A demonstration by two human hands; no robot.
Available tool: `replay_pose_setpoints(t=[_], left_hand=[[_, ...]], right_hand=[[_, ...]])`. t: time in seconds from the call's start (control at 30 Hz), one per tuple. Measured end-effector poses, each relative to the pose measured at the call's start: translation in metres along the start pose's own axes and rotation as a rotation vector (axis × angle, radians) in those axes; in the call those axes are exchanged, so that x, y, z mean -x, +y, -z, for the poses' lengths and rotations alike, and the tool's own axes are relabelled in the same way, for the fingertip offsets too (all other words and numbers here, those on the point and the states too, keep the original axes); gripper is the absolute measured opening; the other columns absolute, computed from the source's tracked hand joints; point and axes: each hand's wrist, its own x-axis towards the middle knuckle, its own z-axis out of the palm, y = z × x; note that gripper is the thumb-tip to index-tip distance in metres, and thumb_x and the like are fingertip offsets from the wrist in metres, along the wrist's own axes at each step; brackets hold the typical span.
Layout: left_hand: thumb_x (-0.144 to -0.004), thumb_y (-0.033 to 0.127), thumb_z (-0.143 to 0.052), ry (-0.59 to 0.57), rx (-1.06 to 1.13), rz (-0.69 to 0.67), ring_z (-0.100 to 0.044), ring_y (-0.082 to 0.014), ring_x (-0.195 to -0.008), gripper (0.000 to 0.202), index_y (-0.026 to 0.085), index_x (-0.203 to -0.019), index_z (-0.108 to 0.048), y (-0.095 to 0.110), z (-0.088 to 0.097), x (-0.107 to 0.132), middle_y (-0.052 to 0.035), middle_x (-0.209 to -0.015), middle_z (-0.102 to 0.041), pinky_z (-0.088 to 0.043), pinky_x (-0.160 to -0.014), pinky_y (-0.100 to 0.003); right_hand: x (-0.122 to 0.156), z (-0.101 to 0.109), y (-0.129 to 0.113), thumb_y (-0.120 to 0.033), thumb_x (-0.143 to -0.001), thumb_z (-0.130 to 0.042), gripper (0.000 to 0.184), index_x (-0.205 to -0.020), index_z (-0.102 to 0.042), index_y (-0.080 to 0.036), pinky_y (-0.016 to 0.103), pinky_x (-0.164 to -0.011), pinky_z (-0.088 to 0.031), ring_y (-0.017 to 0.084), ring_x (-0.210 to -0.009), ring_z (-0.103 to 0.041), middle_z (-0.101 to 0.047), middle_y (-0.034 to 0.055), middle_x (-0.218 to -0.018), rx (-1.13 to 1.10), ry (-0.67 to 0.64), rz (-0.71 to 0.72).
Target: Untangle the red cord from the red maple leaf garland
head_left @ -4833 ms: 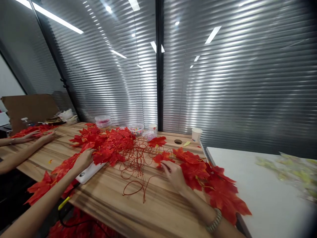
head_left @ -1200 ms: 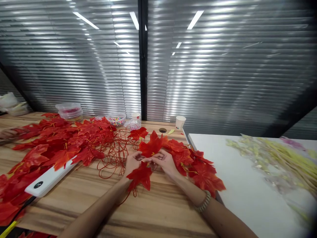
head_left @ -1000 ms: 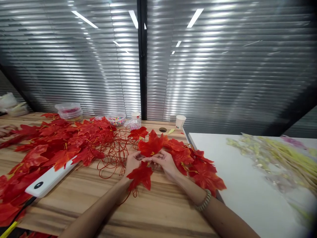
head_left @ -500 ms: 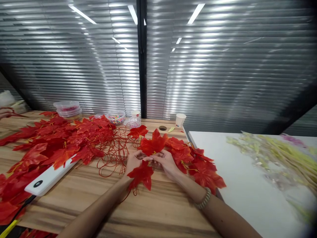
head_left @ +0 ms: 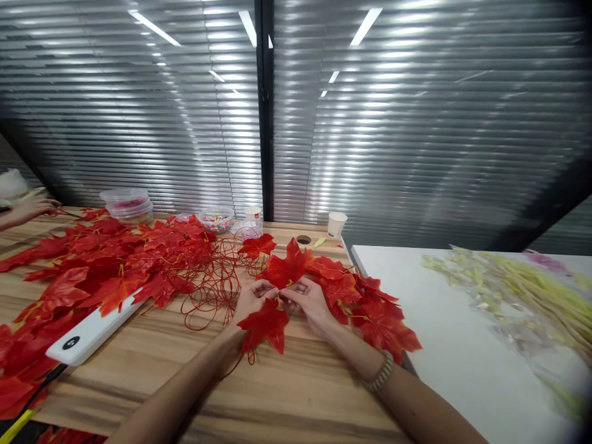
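My left hand (head_left: 250,300) and my right hand (head_left: 309,302) meet over the wooden table (head_left: 296,394), fingertips pinched together at a small yellow stem. A red fabric maple leaf (head_left: 287,269) stands up just behind the fingers, held by my right hand. A second red leaf (head_left: 264,324) hangs below my left hand on a red cord (head_left: 240,357). A tangle of red wire (head_left: 213,287) lies just left of my hands. More red leaves (head_left: 370,308) are piled to the right of my right hand.
A large spread of red leaves (head_left: 102,265) covers the table's left, partly over a white flat device (head_left: 87,336). Plastic tubs (head_left: 127,205), a bead bowl (head_left: 216,220) and paper cups (head_left: 337,223) line the back. Another person's hand (head_left: 28,211) is at far left. Yellow-green foliage (head_left: 522,290) lies on a white table.
My hands, earlier apart on the leaf piles, came together and now stay pinched around the leaf stems. The upright leaf tilted slightly. The other person's hand at far left moved.
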Motion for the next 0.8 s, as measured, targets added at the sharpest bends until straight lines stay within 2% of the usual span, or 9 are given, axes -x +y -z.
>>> replay_pose_setpoints(t=[0.13,0.2,0.3,0.37,0.5,0.67,0.8], left_hand=[[-0.085,0.031,-0.05,-0.028,0.015,-0.007,-0.057,-0.0201,-0.093,0.029,0.014,-0.108,-0.054,-0.003,-0.001,-0.008,-0.0071,-0.109,-0.056,-0.049,-0.077,-0.038],[-0.08,0.033,-0.056,-0.049,0.033,-0.013,-0.06,-0.0185,-0.084,0.029,0.012,-0.1,-0.058,-0.004,-0.001,-0.014,-0.0071,-0.098,-0.061,-0.05,-0.072,-0.034],[-0.056,0.033,-0.077,-0.095,0.089,-0.009,-0.062,-0.0176,-0.066,0.033,0.01,-0.076,-0.062,-0.005,0.001,-0.022,-0.0051,-0.07,-0.067,-0.047,-0.062,-0.028],[-0.044,0.028,-0.082,-0.106,0.116,0.001,-0.061,-0.0171,-0.059,0.035,0.011,-0.066,-0.061,-0.005,0.003,-0.026,-0.0033,-0.061,-0.066,-0.045,-0.059,-0.026],[-0.042,0.025,-0.082,-0.122,0.103,0.014,-0.06,-0.0147,-0.056,0.033,0.012,-0.065,-0.062,-0.002,0.006,-0.026,-0.0026,-0.06,-0.067,-0.044,-0.056,-0.024],[-0.044,0.031,-0.081,-0.12,0.097,0.019,-0.057,-0.012,-0.05,0.032,0.013,-0.061,-0.06,0.0,0.005,-0.024,-0.0007,-0.056,-0.065,-0.043,-0.052,-0.022],[-0.045,0.031,-0.081,-0.15,0.126,0.006,-0.059,-0.0139,-0.052,0.033,0.013,-0.063,-0.06,0.001,0.005,-0.024,-0.0014,-0.058,-0.066,-0.046,-0.055,-0.024]], right_hand=[[0.001,0.0,0.001,-0.027,-0.053,-0.078,0.027,-0.072,-0.063,-0.013,0.023,-0.054,-0.045,0.014,-0.06,-0.06,-0.067,0.0044,-0.068,0.013,-0.005,0.002],[0.001,0.0,0.0,-0.028,-0.054,-0.077,0.027,-0.071,-0.063,-0.014,0.023,-0.054,-0.044,0.014,-0.06,-0.06,-0.067,0.0041,-0.068,0.014,-0.009,0.01],[0.002,0.0,0.0,-0.028,-0.052,-0.078,0.029,-0.072,-0.062,-0.014,0.025,-0.058,-0.046,0.014,-0.062,-0.06,-0.066,0.0033,-0.068,-0.005,-0.002,0.003],[0.002,-0.001,-0.001,-0.029,-0.051,-0.079,0.03,-0.071,-0.061,-0.014,0.026,-0.059,-0.047,0.014,-0.062,-0.06,-0.066,0.0029,-0.068,-0.018,0.007,0.0],[0.002,-0.001,-0.001,-0.028,-0.05,-0.079,0.029,-0.067,-0.059,-0.015,0.025,-0.057,-0.048,0.013,-0.06,-0.058,-0.063,0.0011,-0.063,-0.017,0.015,0.018],[0.002,0.0,-0.002,-0.026,-0.051,-0.079,0.028,-0.067,-0.059,-0.015,0.023,-0.055,-0.047,0.012,-0.057,-0.057,-0.063,0.0006,-0.062,0.007,0.006,0.023],[0.001,0.0,-0.002,-0.028,-0.052,-0.078,0.03,-0.07,-0.06,-0.015,0.023,-0.051,-0.046,0.012,-0.055,-0.057,-0.064,0.0014,-0.066,-0.004,-0.022,-0.021]])
